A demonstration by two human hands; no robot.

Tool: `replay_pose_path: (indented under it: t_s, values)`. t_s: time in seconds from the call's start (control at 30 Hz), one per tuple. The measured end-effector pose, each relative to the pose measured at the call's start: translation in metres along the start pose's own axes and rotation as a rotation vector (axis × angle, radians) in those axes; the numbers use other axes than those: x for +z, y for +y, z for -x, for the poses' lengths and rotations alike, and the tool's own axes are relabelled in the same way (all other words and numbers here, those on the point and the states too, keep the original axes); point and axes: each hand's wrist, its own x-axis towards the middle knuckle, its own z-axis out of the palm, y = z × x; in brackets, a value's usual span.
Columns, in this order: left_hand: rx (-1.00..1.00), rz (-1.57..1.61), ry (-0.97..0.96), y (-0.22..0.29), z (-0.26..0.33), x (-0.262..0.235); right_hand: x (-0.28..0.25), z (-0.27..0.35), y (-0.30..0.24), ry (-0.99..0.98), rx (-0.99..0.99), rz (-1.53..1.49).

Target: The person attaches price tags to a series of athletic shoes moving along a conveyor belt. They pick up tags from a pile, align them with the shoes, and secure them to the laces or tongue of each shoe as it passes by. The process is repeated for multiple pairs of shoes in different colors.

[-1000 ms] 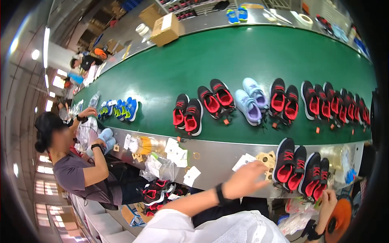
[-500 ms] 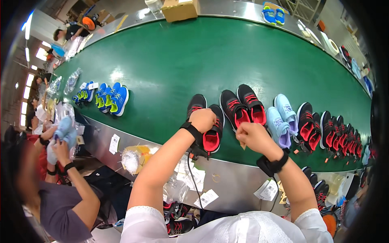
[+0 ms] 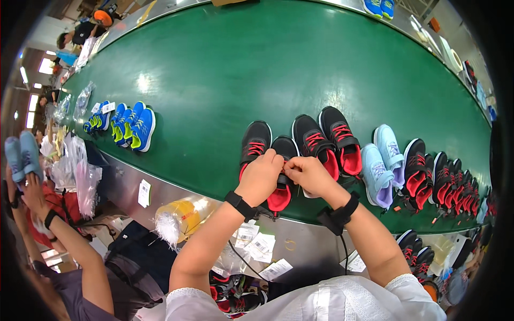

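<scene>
- The left hand (image 3: 261,174) is over the near pair of black sneakers, fingers curled with the tips drawn together by the right sneaker (image 3: 284,145); I cannot tell what, if anything, they pinch.
- The right hand (image 3: 313,176) meets it from the other side, thumb and fingertips bunched close to the left hand's; its grip is unclear too. A small pale flat piece (image 3: 309,193) shows beneath it, perhaps a tag.
- The right sneaker stands on the green counter (image 3: 214,80) near its metal edge, red-lined opening toward the person, beside the left sneaker (image 3: 256,140).
- Another black pair (image 3: 340,128) stands just to the right, then pale blue sneakers (image 3: 377,174); white tags (image 3: 262,244) lie on the metal edge.
- Each sneaker should be light, its upper soft and giving, its sole firmer and grippy. The heel collar or the sides above the sole look the best hold; laces and strap suit a fingertip pinch. A paper tag would crease easily.
</scene>
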Motion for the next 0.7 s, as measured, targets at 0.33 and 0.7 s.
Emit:
replay_pose_path:
  t_s: [0.33,0.7]
  values:
    - [-0.17,0.14,0.01,0.008,-0.003,0.001,0.008,0.005,0.015,0.095,0.073,-0.391]
    - [-0.468,0.634,0.252,0.034,0.009,0.008,0.001,0.018,0.004,0.256,-0.233,-0.253]
